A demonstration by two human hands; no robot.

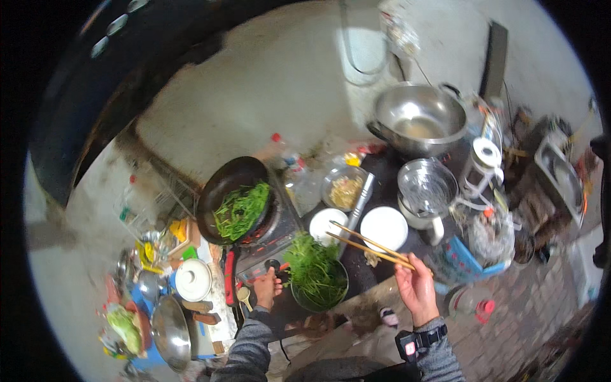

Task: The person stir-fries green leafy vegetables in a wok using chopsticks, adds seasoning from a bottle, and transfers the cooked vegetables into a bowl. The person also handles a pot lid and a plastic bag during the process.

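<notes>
My left hand [267,288] is at the front of a gas stove [261,253], with its thumb and fingertips on the round black control knob [272,264]. My right hand [416,288] grips a pair of wooden chopsticks [370,243], whose tips point left over a small white bowl [321,220]. On the stove, a black frying pan [212,191] with a red handle [230,277] holds chopped leafy greens [242,212]. Orange-red shows beneath the pan. Between my hands stands a bowl [343,289] heaped with feathery green herbs [310,265].
Behind sit a metal bowl of chopped food [344,188] and a large steel pot [420,112]. A white plate [382,229], a clear bowl [427,184] and a blue box [465,260] are at right. A white lidded pot [193,280] and cabbage [125,327] are at left.
</notes>
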